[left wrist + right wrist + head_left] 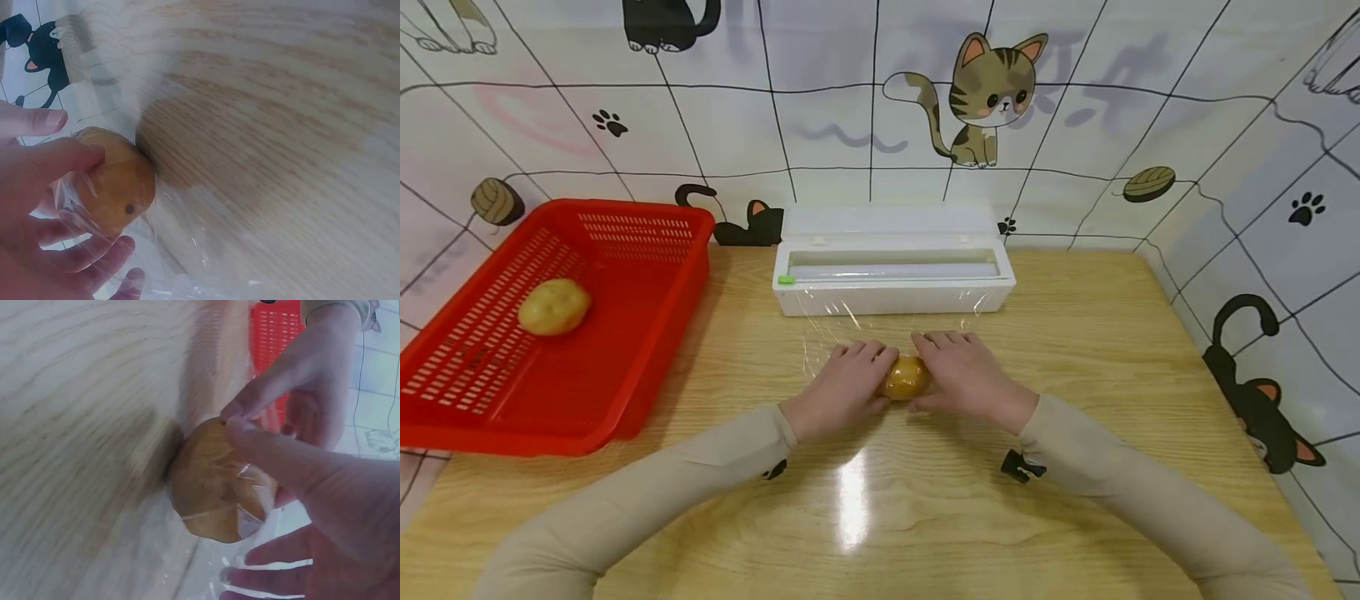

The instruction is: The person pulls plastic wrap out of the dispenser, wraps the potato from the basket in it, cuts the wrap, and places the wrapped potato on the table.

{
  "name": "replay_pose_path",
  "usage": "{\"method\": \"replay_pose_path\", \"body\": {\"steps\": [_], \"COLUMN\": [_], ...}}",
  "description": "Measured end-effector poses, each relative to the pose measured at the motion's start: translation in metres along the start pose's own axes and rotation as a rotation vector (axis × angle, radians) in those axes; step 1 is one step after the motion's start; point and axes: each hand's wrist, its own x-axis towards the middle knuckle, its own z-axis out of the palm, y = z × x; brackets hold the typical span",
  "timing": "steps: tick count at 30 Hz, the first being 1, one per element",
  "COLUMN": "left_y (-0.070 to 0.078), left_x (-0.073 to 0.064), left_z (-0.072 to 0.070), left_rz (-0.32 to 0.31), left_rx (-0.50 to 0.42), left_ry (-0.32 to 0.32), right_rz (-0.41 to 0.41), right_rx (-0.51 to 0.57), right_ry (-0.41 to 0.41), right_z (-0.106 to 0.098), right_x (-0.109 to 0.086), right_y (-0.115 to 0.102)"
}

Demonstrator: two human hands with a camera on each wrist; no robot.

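A potato [905, 378] covered in clear plastic film sits on the wooden table between the two hands. My left hand [847, 383] holds its left side; in the left wrist view the thumb rests on the potato [115, 187] and the fingers come round its far side. From the right, my right hand [967, 377] holds it too, thumb tip on the potato [209, 481] close to the left thumb. Film [820, 333] stretches from the white cling film box [895, 298] toward the hands, and creased film clings to the potato's skin.
At the left stands a red plastic basket [658, 367] with one unwrapped potato [554, 307] in it. The film box, its lid [895, 221] raised, stands at the table's back edge against a cat-print cloth [827, 125]. A green slider [786, 280] sits at the box's left end.
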Motion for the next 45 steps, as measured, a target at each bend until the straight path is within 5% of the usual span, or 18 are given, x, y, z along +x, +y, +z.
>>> {"method": "replay_pose_path", "body": {"steps": [13, 17, 24, 29, 36, 45], "left_y": [-0.005, -0.011, -0.025, -0.033, -0.043, -0.053], "left_x": [0.003, 0.008, 0.015, 0.017, 0.022, 0.028], "left_z": [-0.004, -0.003, -0.007, -0.007, -0.011, -0.014], "left_rz": [-0.043, -0.067, -0.083, -0.064, -0.031, -0.009], "left_rx": [-0.083, -0.169, -0.411, -0.459, -0.466, -0.377], "left_ry": [-0.07, -0.087, -0.137, -0.142, -0.148, -0.161], "right_rz": [-0.064, -0.076, -0.058, -0.05, -0.058, -0.039], "right_rx": [0.025, 0.063, 0.287, 0.429, 0.619, 0.666], "right_ry": [0.128, 0.09, -0.05, -0.11, -0.139, -0.156], "right_z": [0.01, 0.009, 0.004, 0.004, 0.004, 0.006], "right_x": [0.0, 0.008, 0.023, 0.031, 0.04, 0.046], "right_y": [-0.006, -0.001, 0.012, 0.021, 0.036, 0.046]}}
